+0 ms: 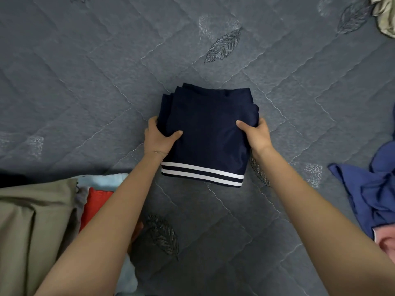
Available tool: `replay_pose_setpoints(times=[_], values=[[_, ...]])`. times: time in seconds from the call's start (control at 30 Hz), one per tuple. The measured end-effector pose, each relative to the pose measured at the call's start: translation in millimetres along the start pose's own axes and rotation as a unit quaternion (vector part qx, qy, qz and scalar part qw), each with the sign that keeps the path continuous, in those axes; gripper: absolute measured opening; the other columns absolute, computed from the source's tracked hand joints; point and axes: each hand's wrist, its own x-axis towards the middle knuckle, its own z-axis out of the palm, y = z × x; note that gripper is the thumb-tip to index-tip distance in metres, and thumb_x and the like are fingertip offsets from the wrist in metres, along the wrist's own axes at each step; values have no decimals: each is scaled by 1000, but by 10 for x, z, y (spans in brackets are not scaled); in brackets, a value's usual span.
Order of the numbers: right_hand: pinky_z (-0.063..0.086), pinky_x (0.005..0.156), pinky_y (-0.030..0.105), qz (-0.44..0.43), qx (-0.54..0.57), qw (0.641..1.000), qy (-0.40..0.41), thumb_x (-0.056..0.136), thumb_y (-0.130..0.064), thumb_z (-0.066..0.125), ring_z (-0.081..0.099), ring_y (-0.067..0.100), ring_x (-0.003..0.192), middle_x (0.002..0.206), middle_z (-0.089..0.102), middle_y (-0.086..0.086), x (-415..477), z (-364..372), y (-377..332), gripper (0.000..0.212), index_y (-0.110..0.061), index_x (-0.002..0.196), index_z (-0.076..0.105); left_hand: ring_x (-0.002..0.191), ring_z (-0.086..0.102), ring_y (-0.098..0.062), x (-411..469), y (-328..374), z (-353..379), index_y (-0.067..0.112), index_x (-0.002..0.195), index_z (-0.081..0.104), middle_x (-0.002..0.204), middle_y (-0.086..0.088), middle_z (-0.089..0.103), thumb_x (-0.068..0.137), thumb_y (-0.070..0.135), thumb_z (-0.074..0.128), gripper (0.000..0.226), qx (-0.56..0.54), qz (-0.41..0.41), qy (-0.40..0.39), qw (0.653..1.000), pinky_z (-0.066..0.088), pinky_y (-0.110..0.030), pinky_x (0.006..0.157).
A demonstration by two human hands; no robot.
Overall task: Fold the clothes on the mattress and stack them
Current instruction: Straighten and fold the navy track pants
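Note:
A folded navy garment [207,133] with two white stripes along its near edge lies in the middle of the grey quilted mattress [85,82]. My left hand [159,138] grips its left side, thumb on top and fingers tucked under the edge. My right hand [255,134] grips its right side the same way. A stack of folded clothes sits at the near left: an olive piece [36,223] on top, with an orange-red piece [96,204] and a light blue piece [106,178] showing beneath it.
A crumpled blue garment [372,195] lies at the right edge, with something pink [384,242] below it. A pale beige cloth [384,16] sits in the far right corner. Bare mattress stretches across the far side.

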Motion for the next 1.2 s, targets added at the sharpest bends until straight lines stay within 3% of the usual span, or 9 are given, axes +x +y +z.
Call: replay_pose_setpoints(times=[0.23, 0.4, 0.57, 0.63, 0.7, 0.77, 0.87, 1.1, 1.2], values=[[58, 66, 24, 161, -7, 978, -132, 74, -10, 79, 73, 12, 89, 103, 76, 0, -323, -534, 59, 50, -11, 122, 63, 116, 43, -8, 76, 237, 25, 13, 140, 40, 141, -4, 45, 75, 11, 82, 77, -8, 14, -104, 994, 38, -22, 95], [60, 79, 31, 248, -75, 931, -257, 60, -19, 88, 70, 19, 104, 114, 73, 1, -552, -779, 284, 71, -18, 125, 60, 125, 46, -17, 82, 589, 108, 22, 137, 44, 138, 0, 51, 79, 12, 76, 67, 209, 215, -184, 936, 33, -24, 102], [58, 78, 28, 156, -122, 969, -146, 62, -28, 92, 67, 20, 111, 117, 70, -4, -576, -903, 434, 75, -23, 126, 54, 123, 46, -25, -122, 577, 292, 30, 145, 36, 137, 1, 54, 88, 26, 65, 63, 379, 343, -39, 858, 19, -41, 109], [48, 100, 29, 12, -178, 984, 15, 65, -31, 91, 50, 20, 130, 134, 56, 0, -511, -914, 460, 85, -16, 136, 47, 139, 26, -28, -272, 431, 374, 32, 152, 18, 152, -3, 35, 87, 37, 64, 80, 399, 266, 36, 877, -5, -49, 114], [29, 113, 30, -86, -253, 961, 73, 67, -44, 87, 33, 18, 138, 144, 40, 1, -430, -864, 411, 96, -17, 145, 38, 147, 8, -29, -524, 278, 460, 30, 154, 4, 161, -7, 11, 84, 46, 67, 96, 286, 131, 82, 946, -10, -50, 113], [28, 117, 36, -115, -283, 952, 9, 71, -49, 83, 31, 19, 140, 148, 37, 2, -317, -752, 316, 97, -17, 148, 34, 147, 9, -28, -791, 109, 561, 23, 154, 3, 160, -9, 9, 80, 50, 70, 103, 126, -19, 123, 984, -1, -52, 117], [38, 111, 40, -116, -308, 940, -95, 73, -47, 82, 45, 19, 131, 143, 48, 2, -204, -558, 195, 88, -17, 144, 38, 142, 24, -29, -1128, -168, 672, 13, 151, 18, 154, -11, 25, 80, 47, 73, 96, -45, -171, 161, 971, 18, -49, 118], [51, 76, 17, -8, -213, 966, -148, 73, -48, 82, 66, 5, 95, 105, 66, -13, -241, -372, 144, 51, -26, 113, 59, 123, 49, -26, -1279, -349, 741, 17, 116, 56, 139, -12, 45, 97, 28, 56, 22, -196, -185, 95, 958, 38, -45, 110], [54, 66, 16, 48, -196, 956, -212, 71, -46, 84, 70, 2, 84, 99, 71, -11, -319, -410, 128, 36, -33, 97, 65, 109, 59, -20, -1355, -356, 691, 23, 111, 50, 129, -7, 54, 94, 24, 61, 20, -272, -192, 56, 941, 47, -43, 102]])
